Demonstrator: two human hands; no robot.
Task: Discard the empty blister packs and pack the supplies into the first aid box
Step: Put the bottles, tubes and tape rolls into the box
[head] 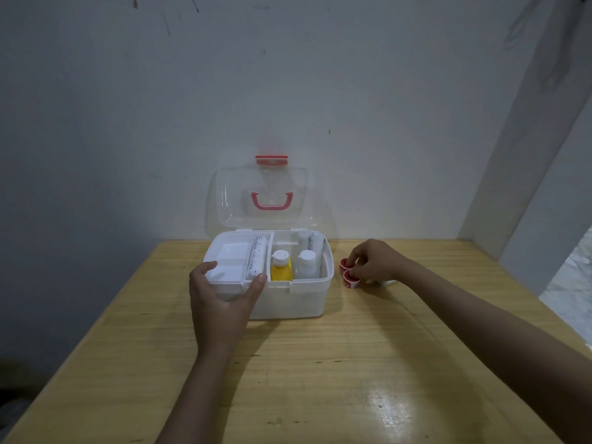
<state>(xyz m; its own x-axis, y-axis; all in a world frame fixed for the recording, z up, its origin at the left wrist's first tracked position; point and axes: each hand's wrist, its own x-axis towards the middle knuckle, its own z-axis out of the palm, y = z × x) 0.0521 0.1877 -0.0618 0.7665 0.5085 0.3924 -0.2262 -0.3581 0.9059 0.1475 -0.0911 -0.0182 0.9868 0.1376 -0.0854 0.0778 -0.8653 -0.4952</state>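
First aid box (288, 299) open at frame centre on wooden table (352, 363); left hand (221, 302) grips box's front-left corner. Right hand (373, 261) pinches red tape rolls (347, 274) just right of box. Yellow bottle (281, 267) upright inside.

You're prob. in a plain room of a home or small storeroom, not a lab or shop. You're facing a bare, scuffed white wall (288, 75) w/ dark marks, a wooden table (320, 363) pushed up against it, and a white pillar (525, 174) at your right. Only a household-type first aid box (288, 299) sits on the table, clear lid (262, 197) up, w/ small bottles inside. Can't tell the room type more exactly.
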